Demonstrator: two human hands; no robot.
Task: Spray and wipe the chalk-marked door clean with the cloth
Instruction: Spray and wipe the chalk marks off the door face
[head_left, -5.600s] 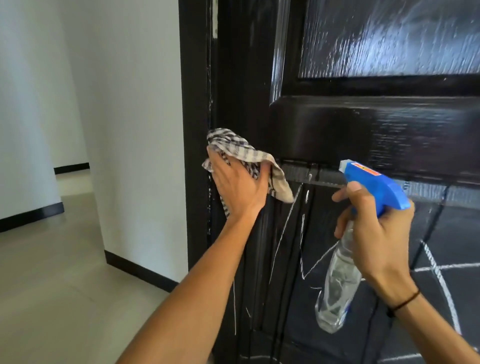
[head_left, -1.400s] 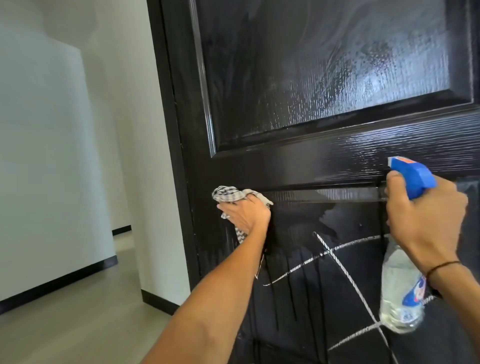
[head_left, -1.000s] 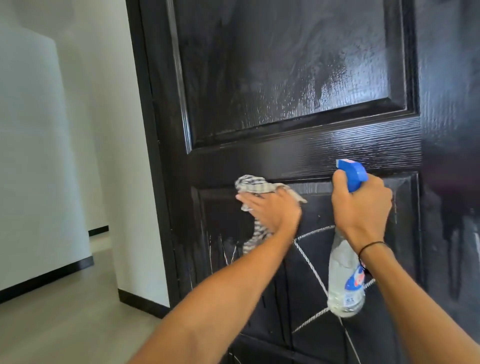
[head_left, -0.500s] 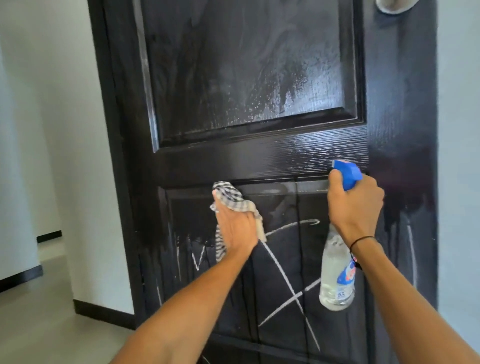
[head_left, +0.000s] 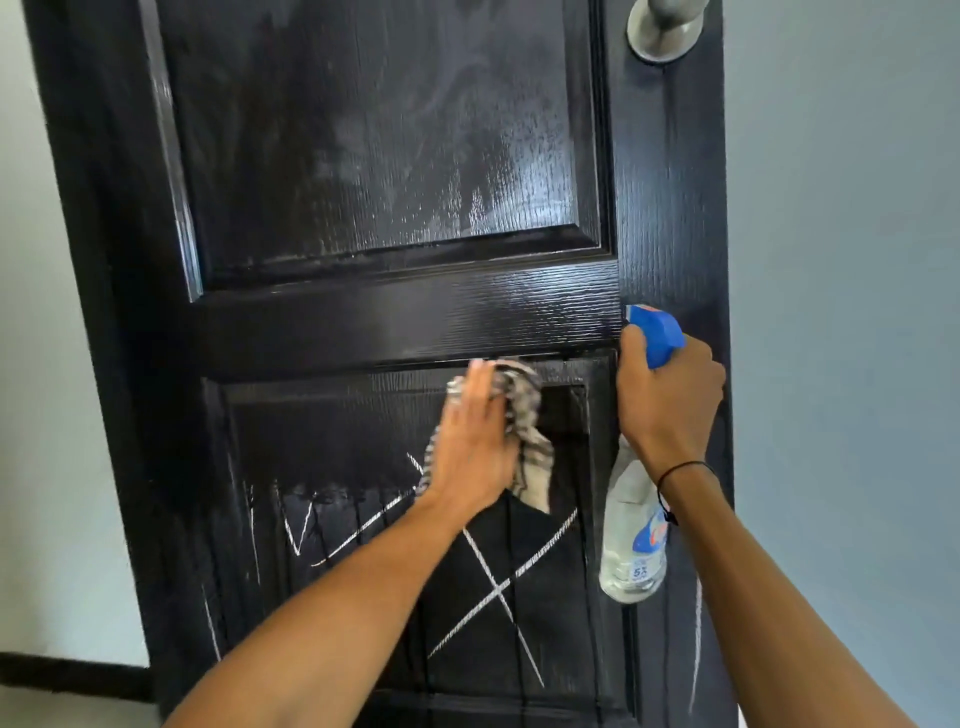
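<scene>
The black panelled door (head_left: 395, 156) fills the view, its upper panel wet and streaked. White chalk marks (head_left: 498, 592) cross the lower panel, and one more runs down the right stile. My left hand (head_left: 470, 452) presses the checked cloth (head_left: 530, 457) flat against the top of the lower panel, fingers straight and blurred. The cloth bunches out above and to the right of the hand. My right hand (head_left: 667, 400) grips the neck of the clear spray bottle (head_left: 631, 545) below its blue trigger head, close to the door's right stile.
A round metal door knob (head_left: 662, 26) sits at the top right of the door. A pale wall (head_left: 841, 312) stands to the right of the door edge. Another wall with a dark baseboard (head_left: 67, 675) is on the left.
My left hand has slid the cloth rightward along the top of the lower panel, clearing chalk there. The view has shifted right; the knob and right wall now show. The bottle stays held.
</scene>
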